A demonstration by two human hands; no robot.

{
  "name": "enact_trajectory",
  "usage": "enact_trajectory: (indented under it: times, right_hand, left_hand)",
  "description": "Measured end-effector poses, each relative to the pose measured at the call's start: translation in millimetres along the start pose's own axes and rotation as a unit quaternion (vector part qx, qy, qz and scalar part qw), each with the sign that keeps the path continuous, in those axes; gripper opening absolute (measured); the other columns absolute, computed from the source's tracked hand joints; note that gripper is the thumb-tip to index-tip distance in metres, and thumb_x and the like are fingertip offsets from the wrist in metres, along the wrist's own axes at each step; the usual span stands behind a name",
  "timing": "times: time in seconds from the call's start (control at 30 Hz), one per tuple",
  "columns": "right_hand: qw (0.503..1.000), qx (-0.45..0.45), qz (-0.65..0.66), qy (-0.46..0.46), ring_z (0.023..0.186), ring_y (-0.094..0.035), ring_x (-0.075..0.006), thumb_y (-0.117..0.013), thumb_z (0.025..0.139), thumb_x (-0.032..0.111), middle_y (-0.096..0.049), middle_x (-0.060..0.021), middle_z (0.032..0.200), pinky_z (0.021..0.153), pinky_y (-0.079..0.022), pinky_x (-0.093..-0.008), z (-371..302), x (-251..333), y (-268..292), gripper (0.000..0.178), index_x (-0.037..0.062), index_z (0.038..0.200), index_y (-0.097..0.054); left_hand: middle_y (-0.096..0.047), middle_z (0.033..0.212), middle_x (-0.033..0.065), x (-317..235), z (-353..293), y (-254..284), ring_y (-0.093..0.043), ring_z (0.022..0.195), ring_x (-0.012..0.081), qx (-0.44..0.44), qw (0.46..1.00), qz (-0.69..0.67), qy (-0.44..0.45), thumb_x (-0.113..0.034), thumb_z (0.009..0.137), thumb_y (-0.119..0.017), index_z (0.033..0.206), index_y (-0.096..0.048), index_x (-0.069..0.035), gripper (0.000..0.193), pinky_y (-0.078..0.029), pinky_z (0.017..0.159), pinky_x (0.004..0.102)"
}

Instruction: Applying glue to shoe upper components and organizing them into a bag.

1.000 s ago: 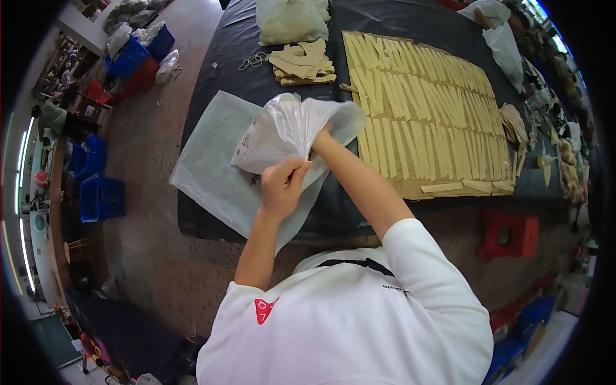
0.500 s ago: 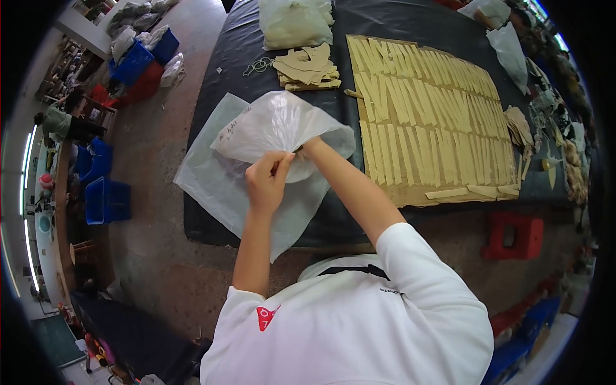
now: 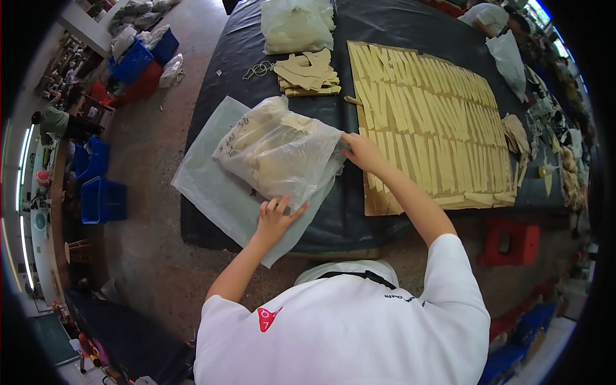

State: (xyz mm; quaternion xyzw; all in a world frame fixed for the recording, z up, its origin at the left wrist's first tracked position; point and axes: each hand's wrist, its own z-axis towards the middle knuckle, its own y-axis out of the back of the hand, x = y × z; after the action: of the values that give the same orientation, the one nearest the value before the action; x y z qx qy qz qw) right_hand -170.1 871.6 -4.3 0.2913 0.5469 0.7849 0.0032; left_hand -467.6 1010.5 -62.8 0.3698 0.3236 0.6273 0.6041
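Observation:
A clear plastic bag (image 3: 260, 151) filled with soft cream-coloured pieces lies on the black-covered table in front of me, dark handwriting on its left side. Its mouth spreads toward the right. My right hand (image 3: 362, 153) pinches the rim of the mouth at its far right corner. At the near side of the mouth is my left hand (image 3: 276, 218), its fingers apart and resting against the plastic. Beneath the filled bag, a flat translucent plastic sheet or bag (image 3: 204, 170) sticks out to the left and toward me.
Rows of pale yellow strips cover a cardboard sheet (image 3: 378, 204) on the right. Beyond the bag lie stacked cream cut pieces (image 3: 308, 70), a cord loop (image 3: 258, 69) and another filled bag (image 3: 296, 29). A red stool (image 3: 510, 242) stands by the table's near right; blue crates (image 3: 104, 200) stand left.
The gathered bag mouth has been spread apart. My right hand came out from beside the bag and moved right with the rim; my left hand loosened its pinch and moved lower.

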Motion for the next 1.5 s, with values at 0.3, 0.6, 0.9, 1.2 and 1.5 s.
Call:
enact_trajectory:
  times: [0.3,0.6,0.9,1.2,1.5]
  right_hand:
    - [0.943,0.017,-0.250,0.217,0.087,-0.053,-0.0251,-0.057,0.070,0.007,-0.053,-0.0095,0.082,0.073,-0.048,-0.0328,21.8,-33.3,13.5,0.008,0.0019,0.076,-0.057]
    - [0.976,-0.203,0.030,0.070,0.083,-0.059,-0.0204,-0.056,0.086,0.008,-0.056,-0.0095,0.090,0.071,-0.048,-0.0315,101.2,5.6,121.5,0.005,0.0034,0.088,-0.056]
    - [0.785,0.150,0.594,-0.087,0.130,-0.036,-0.0164,-0.055,0.091,0.037,-0.044,-0.0054,0.137,0.100,-0.032,-0.0352,60.7,41.7,26.7,0.057,0.0087,0.138,-0.037]
    - [0.609,0.252,0.743,-0.117,0.123,-0.041,-0.0161,-0.054,0.088,0.049,-0.046,-0.0074,0.134,0.103,-0.031,-0.0362,117.7,135.1,-52.3,0.068,0.0080,0.139,-0.036]
    - [0.593,0.164,0.784,-0.084,0.092,-0.060,-0.0163,-0.051,0.093,0.029,-0.062,-0.0097,0.109,0.083,-0.048,-0.0305,102.9,164.2,-19.0,0.035,0.0003,0.110,-0.062]
  left_hand:
    - [-0.061,0.087,0.0082,58.1,66.4,61.1,-0.056,0.078,0.0262,-0.055,0.988,-0.137,0.051,-0.006,0.071,-0.067,0.089,-0.069,-0.006,0.018,-0.045,0.069,0.0366]
    - [-0.064,0.080,0.0112,125.4,148.8,160.3,-0.062,0.074,0.0255,-0.258,0.945,-0.091,0.179,0.007,0.068,-0.064,0.085,-0.067,0.000,0.018,-0.049,0.067,0.0309]
    - [-0.065,0.080,0.0071,108.6,131.3,189.9,-0.062,0.073,0.0151,-0.210,0.927,-0.206,0.234,0.012,0.066,-0.065,0.083,-0.069,0.000,0.021,-0.046,0.062,0.0235]
    - [-0.068,0.080,0.0088,67.1,87.7,223.9,-0.062,0.070,0.0176,-0.163,0.937,-0.256,0.171,0.008,0.061,-0.071,0.081,-0.071,0.001,0.022,-0.048,0.063,0.0269]
    - [-0.068,0.077,0.0106,48.9,35.5,246.4,-0.058,0.062,0.0177,-0.156,0.939,-0.234,0.196,0.002,0.059,-0.076,0.077,-0.070,0.001,0.019,-0.043,0.054,0.0263]
